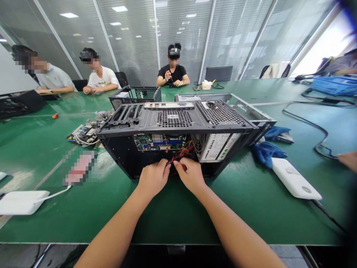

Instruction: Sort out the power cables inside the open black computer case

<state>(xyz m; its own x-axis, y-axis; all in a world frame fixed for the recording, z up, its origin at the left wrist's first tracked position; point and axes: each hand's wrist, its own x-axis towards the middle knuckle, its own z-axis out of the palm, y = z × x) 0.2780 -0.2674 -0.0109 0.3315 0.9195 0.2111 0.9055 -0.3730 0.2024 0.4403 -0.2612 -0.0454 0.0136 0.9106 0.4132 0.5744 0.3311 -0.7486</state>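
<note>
A black computer case (117,149) lies in front of me, its open side facing me and its vented rear panel turned up. Inside are a motherboard (158,141) and a power supply (220,148) with a white label. Red, yellow and black cables (182,152) run from the power supply to my hands. My left hand (154,176) is closed, pinching the cables between thumb and fingers at the case opening. Close beside it, my right hand (191,173) is closed on the same cables, its thumb near the left one. The cable ends are hidden by my fingers.
Another case frame (251,108) stands behind at right, a third (139,93) at back left. Circuit boards (86,132) lie left. White power banks (295,178) (23,203), blue gloves (267,152) and a black cable (306,111) lie around. Several people sit around the green table (173,223).
</note>
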